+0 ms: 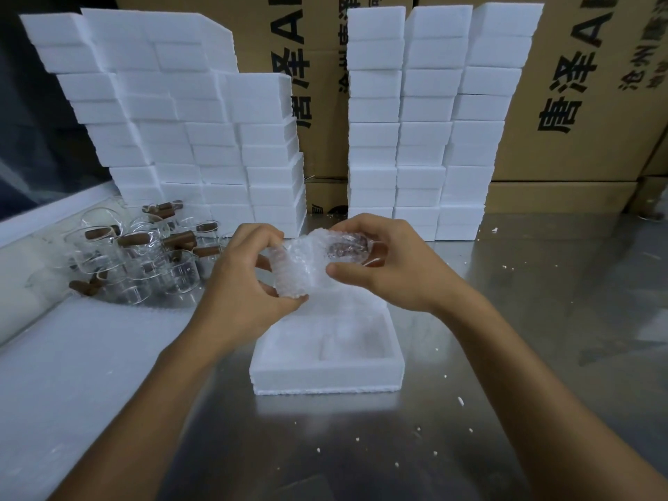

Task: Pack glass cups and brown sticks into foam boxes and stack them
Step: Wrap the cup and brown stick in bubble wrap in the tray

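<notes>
wrapped cup held over an open box

the open white foam box (327,379) sits on the shiny metal table (506,356); what is in it is too blurry to tell. above it, the left hand (245,283) and right hand (390,262) pinch a clear glass cup in white bubble wrap (311,263). more glass cups with brown sticks (144,254) wait on the left, by tall stacks of shut white foam boxes (202,139).
</notes>
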Available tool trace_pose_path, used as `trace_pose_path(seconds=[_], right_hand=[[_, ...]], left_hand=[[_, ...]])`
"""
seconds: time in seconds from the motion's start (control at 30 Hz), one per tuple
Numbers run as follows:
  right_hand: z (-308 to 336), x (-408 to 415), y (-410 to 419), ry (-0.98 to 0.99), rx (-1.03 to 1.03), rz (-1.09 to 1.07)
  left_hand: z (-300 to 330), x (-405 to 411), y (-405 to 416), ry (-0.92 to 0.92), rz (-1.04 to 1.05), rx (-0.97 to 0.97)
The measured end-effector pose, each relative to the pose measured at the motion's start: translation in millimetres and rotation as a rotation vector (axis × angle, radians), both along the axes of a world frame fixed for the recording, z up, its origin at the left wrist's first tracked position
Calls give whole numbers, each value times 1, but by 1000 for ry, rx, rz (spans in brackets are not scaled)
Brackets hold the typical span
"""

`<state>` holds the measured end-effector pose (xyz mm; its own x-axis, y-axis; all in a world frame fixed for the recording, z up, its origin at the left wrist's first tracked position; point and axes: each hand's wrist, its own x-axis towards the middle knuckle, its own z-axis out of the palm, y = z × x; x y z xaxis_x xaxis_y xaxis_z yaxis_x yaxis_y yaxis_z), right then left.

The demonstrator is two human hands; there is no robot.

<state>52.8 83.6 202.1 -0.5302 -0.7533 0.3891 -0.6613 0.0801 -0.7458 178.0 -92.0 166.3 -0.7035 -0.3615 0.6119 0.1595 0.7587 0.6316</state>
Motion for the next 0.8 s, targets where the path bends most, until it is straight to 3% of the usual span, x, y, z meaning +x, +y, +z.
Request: trace_pose_path(seconds=[0.33,0.43,0.57,0.67,0.8], right_hand=[[-4,-4,-1,-6,-5,62],[-5,-6,-1,-61,-77,24],[-6,-7,-1,-91,-131,21],[-4,-9,0,-86,-121,1],[-2,-5,0,-48,-16,40]], left_hand=[[2,1,1,-35,47,-34],[3,1,2,-118,54,64],[8,6,7,-222,-178,386],[11,7,8,-180,-195,577],[11,10,1,-369,-105,441]])
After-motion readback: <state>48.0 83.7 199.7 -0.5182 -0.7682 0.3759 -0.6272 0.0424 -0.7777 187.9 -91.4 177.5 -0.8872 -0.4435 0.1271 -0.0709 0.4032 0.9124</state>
